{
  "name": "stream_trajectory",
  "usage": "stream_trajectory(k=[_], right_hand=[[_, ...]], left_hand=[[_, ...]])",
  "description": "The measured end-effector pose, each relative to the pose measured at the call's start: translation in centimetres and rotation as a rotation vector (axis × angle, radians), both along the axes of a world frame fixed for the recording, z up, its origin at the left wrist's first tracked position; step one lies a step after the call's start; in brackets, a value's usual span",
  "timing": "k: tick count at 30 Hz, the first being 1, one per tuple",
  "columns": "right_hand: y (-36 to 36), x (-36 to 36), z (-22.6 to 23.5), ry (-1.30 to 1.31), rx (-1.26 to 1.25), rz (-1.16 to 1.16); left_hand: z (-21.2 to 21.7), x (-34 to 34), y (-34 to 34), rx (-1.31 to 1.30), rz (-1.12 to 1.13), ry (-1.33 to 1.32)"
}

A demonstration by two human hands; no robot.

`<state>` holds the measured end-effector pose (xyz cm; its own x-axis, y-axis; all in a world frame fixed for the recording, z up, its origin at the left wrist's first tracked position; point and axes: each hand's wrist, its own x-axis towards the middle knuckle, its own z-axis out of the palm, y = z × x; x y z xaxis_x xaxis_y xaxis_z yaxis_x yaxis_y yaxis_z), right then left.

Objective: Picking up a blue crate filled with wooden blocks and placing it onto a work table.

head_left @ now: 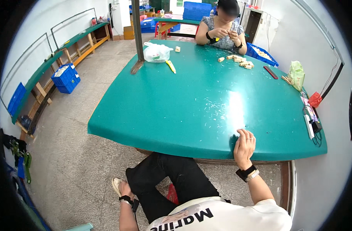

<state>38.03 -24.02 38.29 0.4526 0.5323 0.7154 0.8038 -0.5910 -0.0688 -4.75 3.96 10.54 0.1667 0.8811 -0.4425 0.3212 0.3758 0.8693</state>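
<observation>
My right hand rests on the front edge of the green table, its fingers loosely bent and nothing held in it. A dark watch and a metal bracelet are on that wrist. Thin pale shavings lie scattered on the table beyond it. Down beside my left knee is my left hand, close to a light-coloured shoe. Its fingers are small and partly hidden, so whether it holds anything does not show. A dark strap-like thing hangs by that wrist.
Across the table a person handles a small piece, near several pale wooden blocks. A yellow cutter and a plastic bag lie far left, by a metal post. A power strip sits at the right edge.
</observation>
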Motion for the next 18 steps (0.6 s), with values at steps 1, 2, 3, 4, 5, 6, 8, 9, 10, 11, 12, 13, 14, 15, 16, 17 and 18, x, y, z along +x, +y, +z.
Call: stream_trajectory(k=[1, 2, 3, 4, 5, 6, 8, 9, 10, 11, 12, 13, 14, 15, 16, 17, 18], right_hand=[[0.0, 0.6, -0.9, -0.035, 0.003, -0.015], [0.5, 0.7, -0.7, -0.037, -0.001, -0.003], [0.9, 0.7, -0.9, -0.035, 0.013, -0.001], [0.4, 1.2, -0.8, -0.044, 0.035, -0.002], [0.8, 1.1, -0.3, -0.017, 0.041, 0.014], [0.4, 1.3, 0.0, -0.038, 0.034, 0.006], [-0.1, 1.3, 0.7, -0.018, 0.000, 0.011], [0.1, 1.3, 1.1, -0.022, 0.007, 0.025], [-0.3, 1.4, 0.8, -0.033, 0.022, 0.022], [0.6, 0.8, 1.0, -0.038, 0.034, 0.032], [1.2, 0.6, 0.6, -0.015, 0.035, 0.053], [3.9, -0.8, 0.4, 0.022, 0.054, 0.153], [0.5, 1.3, -1.3, -0.027, 0.018, 0.026], [0.3, 1.7, -2.1, -0.035, 0.018, 0.022], [-0.2, 2.0, -2.5, -0.009, -0.001, -0.003], [-0.5, 2.3, -1.4, 0.001, -0.016, 0.004], [-0.6, 1.7, 0.1, -0.015, 0.010, 0.016]], left_hand=[[4.3, 2.5, -1.1, -0.004, 0.097, 0.062], [2.9, 1.4, -1.0, -0.066, 0.250, -0.257], [1.8, 0.2, -0.8, -0.204, 0.259, -0.512], [6.2, 2.9, -1.7, -0.335, 0.323, -0.557], [3.9, 1.1, -1.0, -0.277, 0.271, -0.513], [5.8, 2.5, -1.2, -0.290, 0.148, -0.427], [4.2, 2.3, -1.6, -0.299, 0.117, -0.388], [4.0, 2.5, -0.6, -0.267, 0.125, -0.394], [4.3, 3.2, -0.8, -0.286, 0.110, -0.432], [-1.5, -0.4, 1.2, -0.196, 0.104, -0.353], [-4.9, -2.9, 2.5, 0.001, -0.009, -0.034], [-10.3, -10.6, 3.5, 0.333, -0.014, 0.277], [-5.2, -0.9, 2.5, 0.182, -0.239, 0.467], [-2.7, 0.2, 1.5, 0.349, -0.334, 0.613], [3.5, 3.6, -0.4, 0.146, -0.190, 0.308], [8.8, 4.6, -2.8, -0.075, -0.039, 0.029], [7.1, 1.6, -4.4, -0.100, -0.015, 0.062]])
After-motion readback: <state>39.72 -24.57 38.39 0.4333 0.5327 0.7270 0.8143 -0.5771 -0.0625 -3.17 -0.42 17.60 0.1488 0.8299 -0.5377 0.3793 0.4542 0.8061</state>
